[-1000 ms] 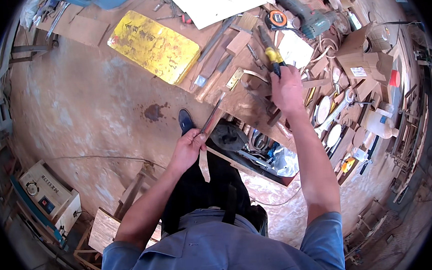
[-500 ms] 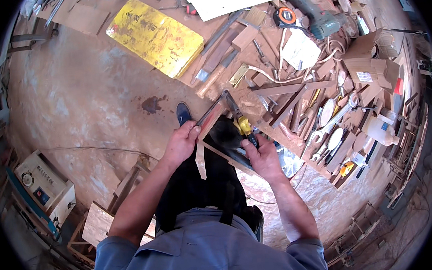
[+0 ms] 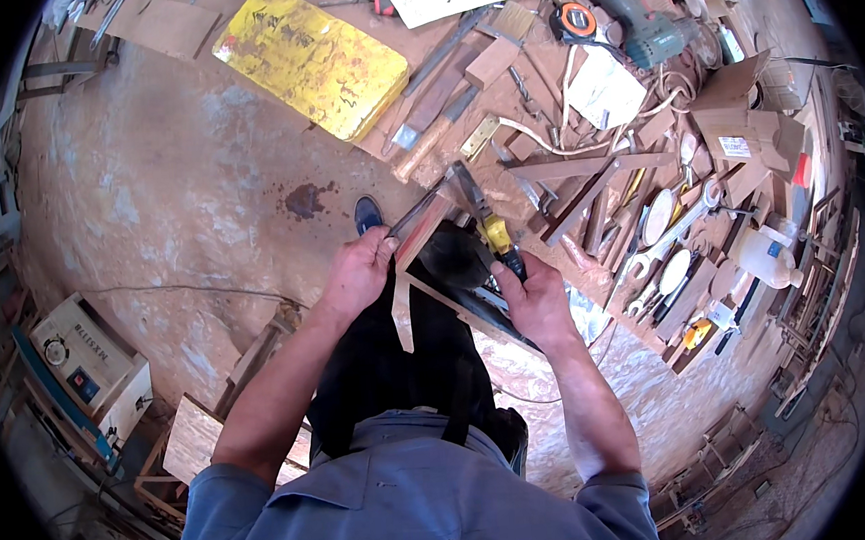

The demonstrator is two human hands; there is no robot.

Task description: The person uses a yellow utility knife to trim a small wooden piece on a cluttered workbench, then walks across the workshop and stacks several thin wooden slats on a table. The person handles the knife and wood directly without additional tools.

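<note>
My left hand (image 3: 360,267) is closed on the near end of a thin metal rod (image 3: 410,212), which slants up toward the bench corner beside a reddish wooden edge (image 3: 422,231). My right hand (image 3: 536,296) is closed round the yellow-and-black handle of a hand tool (image 3: 496,232). The tool's metal head lies at the far end of the rod; whether they touch or the head grips it, I cannot tell. A dark round object (image 3: 446,254) sits in the open compartment below, between my hands. A pale wood strip (image 3: 404,317) hangs below my left hand.
The cluttered bench (image 3: 563,266) holds a yellow case (image 3: 310,60), a power tool (image 3: 626,31), a tape measure (image 3: 574,21), rope, wood offcuts, wrenches and a plastic bottle (image 3: 765,257). A white machine (image 3: 89,374) stands at left, with a cable (image 3: 193,290) across the floor.
My right hand has brought the yellow-and-black tool down and left from the bench's upper right to the rod's far end. My left hand has moved slightly left and up, still holding the rod.
</note>
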